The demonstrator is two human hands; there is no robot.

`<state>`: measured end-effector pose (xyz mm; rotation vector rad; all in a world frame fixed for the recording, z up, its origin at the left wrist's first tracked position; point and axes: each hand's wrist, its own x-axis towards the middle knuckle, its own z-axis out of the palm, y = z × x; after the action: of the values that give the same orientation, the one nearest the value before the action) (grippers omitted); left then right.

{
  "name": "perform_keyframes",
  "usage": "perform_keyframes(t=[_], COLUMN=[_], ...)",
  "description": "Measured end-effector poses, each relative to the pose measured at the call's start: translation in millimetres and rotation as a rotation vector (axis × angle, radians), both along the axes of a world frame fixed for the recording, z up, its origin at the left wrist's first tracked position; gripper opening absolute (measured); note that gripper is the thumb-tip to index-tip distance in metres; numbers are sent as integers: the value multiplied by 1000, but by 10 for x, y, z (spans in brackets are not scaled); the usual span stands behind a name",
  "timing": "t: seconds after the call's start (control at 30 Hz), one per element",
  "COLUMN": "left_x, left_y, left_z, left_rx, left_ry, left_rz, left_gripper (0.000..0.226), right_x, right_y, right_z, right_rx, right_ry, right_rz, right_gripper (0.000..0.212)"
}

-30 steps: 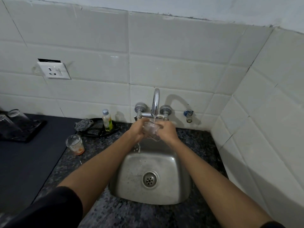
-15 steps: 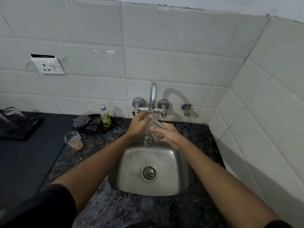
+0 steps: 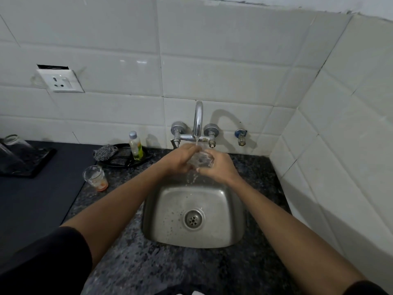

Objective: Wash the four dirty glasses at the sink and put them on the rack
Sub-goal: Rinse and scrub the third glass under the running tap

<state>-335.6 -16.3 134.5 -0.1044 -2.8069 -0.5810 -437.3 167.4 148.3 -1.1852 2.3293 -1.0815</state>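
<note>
White glazed wall tiles (image 3: 223,77) are covering the back wall and the right wall, meeting in a corner behind the counter's far right end. A white wall socket (image 3: 60,80) is sitting in the back wall, high on the left. The speckled dark granite counter (image 3: 131,267) is carrying a square stainless steel sink (image 3: 231,235) sunk into it near the back wall, and a flat dark surface (image 3: 36,201) is adjoining the counter's left edge. At the far left of that dark surface a black drying rack (image 3: 42,160) is holding clear upturned glasses (image 3: 14,143). A chrome wall tap (image 3: 198,118) is running a thin stream of water over the sink's back edge.

Both forearms are reaching across the sink. The left hand (image 3: 180,159) and the right hand (image 3: 220,167) are meeting under the tap, each with fingers curled round a small clear drinking glass (image 3: 201,159) that is lying tilted between them in the stream, above the sink's back edge; water is spilling below it.

At the counter's back edge, left of the tap, a shallow black dish (image 3: 122,160) is holding a small clear bottle of yellow-green liquid (image 3: 136,145) and a grey steel scrubber (image 3: 105,152). Near the counter's left edge a dirty clear glass with orange residue (image 3: 95,177) is standing upright, well apart from the hands.
</note>
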Motion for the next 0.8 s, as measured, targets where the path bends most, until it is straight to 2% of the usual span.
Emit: perform_keyframes(t=[0.03, 0.13, 0.17, 0.2, 0.3, 0.33, 0.4, 0.5, 0.53, 0.57, 0.63, 0.67, 0.7, 0.73, 0.8], left_x=[1, 19, 27, 32, 23, 6, -5, 15, 21, 26, 18, -5, -24, -28, -6], left_y=[12, 12, 15, 13, 50, 51, 35, -6, -17, -20, -8, -15, -21, -32, -46], left_z=[22, -15, -42, -64, -20, -14, 6, 7, -15, -29, 14, 40, 70, 77, 90], left_rx=[-9, -73, -73, -52, 9, 0, -20, -64, -71, -66, -43, -31, -24, -21, -34], left_ry=[34, 87, 85, 70, 26, 26, 23, 60, 63, 57, 35, 23, 14, 7, 11], left_rz=[8, -2, -8, -11, 4, 9, 23, 36, 28, 23, 27, 32, 33, 35, 34], left_gripper=[60, 61, 64, 66, 74, 75, 71, 64, 63, 63, 65, 64, 62, 59, 54], right_x=[-12, -80, -91, -93, -44, -28, 0, -15, -35, -48, -44, -50, -47, -30, -27], right_y=[-6, -18, -21, -23, -30, -47, -69, -69, -71, -74, -78, -85, -94, -95, -93], right_z=[-10, -37, -48, -49, -94, -130, -139, 1, 16, 17, -10, -56, -94, -90, -20], right_rx=[-32, -18, -16, -18, -27, -53, -116, -73, -67, -74, -100, -117, -137, -153, -129], right_ry=[-76, -559, -577, -464, 92, 150, 30, -507, -574, -488, -100, 26, 70, 23, -249], right_rz=[-34, -116, -105, -93, -56, -55, -96, -119, -109, -112, -97, -74, -56, -53, -81], right_gripper=[56, 59, 58, 57, 69, 74, 74, 66, 64, 63, 67, 70, 71, 70, 64])
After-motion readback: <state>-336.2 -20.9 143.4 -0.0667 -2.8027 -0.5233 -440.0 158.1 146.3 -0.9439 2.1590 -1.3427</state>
